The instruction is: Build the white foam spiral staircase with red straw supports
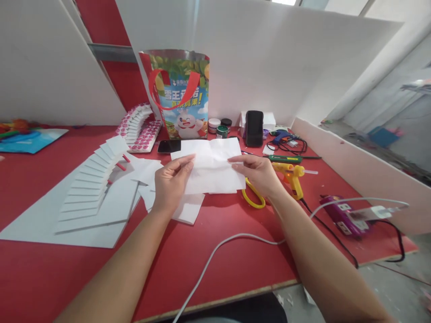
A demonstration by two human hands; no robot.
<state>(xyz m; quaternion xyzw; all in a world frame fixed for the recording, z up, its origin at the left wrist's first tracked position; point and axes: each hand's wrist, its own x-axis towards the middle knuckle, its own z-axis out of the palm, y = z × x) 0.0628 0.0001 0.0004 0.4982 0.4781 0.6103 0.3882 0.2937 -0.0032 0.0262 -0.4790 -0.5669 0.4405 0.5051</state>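
A creased sheet of white paper [212, 172] is stretched between my two hands above the red table. My left hand [173, 179] pinches its left side between thumb and fingers. On the opposite side, my right hand [257, 172] grips the paper the same way, index finger lying along it. Beneath the paper are more white pieces [190, 210], partly covered. Yellow-handled scissors [253, 197] lie just under my right hand, their blades hidden. To the left of my left hand stands a curved stair-like model of white board [89, 179] with small red posts.
A printed bag [185, 103], paint jars [221, 131] and a black upright device [254, 128] stand at the back. A yellow glue gun [292, 177], green pen-like tool [284, 159] and purple power strip [343, 215] lie right. A white cable [229, 237] crosses the front.
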